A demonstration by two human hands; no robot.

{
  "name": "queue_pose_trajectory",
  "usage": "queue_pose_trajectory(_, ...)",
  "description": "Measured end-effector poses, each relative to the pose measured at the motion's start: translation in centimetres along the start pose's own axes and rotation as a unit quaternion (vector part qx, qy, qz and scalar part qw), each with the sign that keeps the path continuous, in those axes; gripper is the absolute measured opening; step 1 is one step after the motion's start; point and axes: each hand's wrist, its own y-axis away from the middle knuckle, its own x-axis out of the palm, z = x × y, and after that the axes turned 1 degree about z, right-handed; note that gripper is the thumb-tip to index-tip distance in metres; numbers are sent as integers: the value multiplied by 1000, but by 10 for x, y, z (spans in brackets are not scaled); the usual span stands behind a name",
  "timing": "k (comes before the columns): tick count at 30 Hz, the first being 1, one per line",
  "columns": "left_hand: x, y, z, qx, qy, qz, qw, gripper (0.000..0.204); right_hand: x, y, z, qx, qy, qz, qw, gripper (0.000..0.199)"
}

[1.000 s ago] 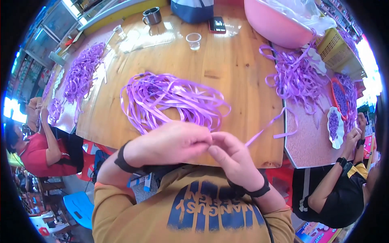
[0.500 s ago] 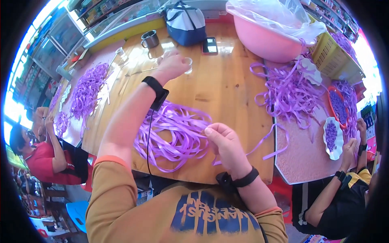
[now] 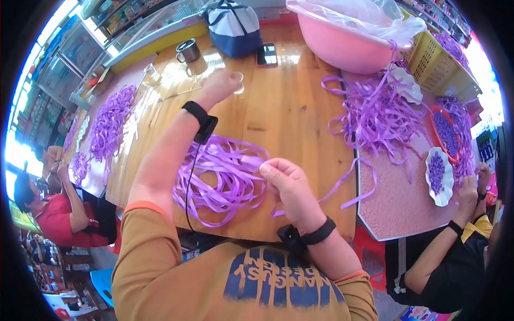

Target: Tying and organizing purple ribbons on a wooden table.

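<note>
A loose coil of purple ribbon lies on the wooden table in front of me. My right hand is closed in a pinch at the coil's right edge, holding the purple ribbon; one strand trails off to the right from beneath it. My left hand reaches across the coil toward the far side of the table. Its fingers are curled in beside a small clear cup, and the back of the hand hides what they may hold. A thin stick lies left of that hand.
Beyond stand a metal mug, a blue-and-white bag, a phone and a pink basin. Ribbon heaps and a scalloped dish are at right. People sit on both sides.
The whole view has shifted slightly, moving things left and up in it. My left hand's fingers look more curled in by the cup. My right hand keeps its pinch on the ribbon.
</note>
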Motion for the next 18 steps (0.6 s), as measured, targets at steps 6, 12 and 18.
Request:
queue_pose_trajectory(6,-49,130,-72,21,468,38,883,21,5,18,2,-119,82,-44,989,12)
queue_pose_trajectory(12,-32,251,-115,-56,673,83,733,19,16,48,-4,-95,128,-27,987,10)
queue_pose_trajectory(18,-30,276,-113,-18,657,91,748,11,20,76,-10,-82,218,-15,972,7)
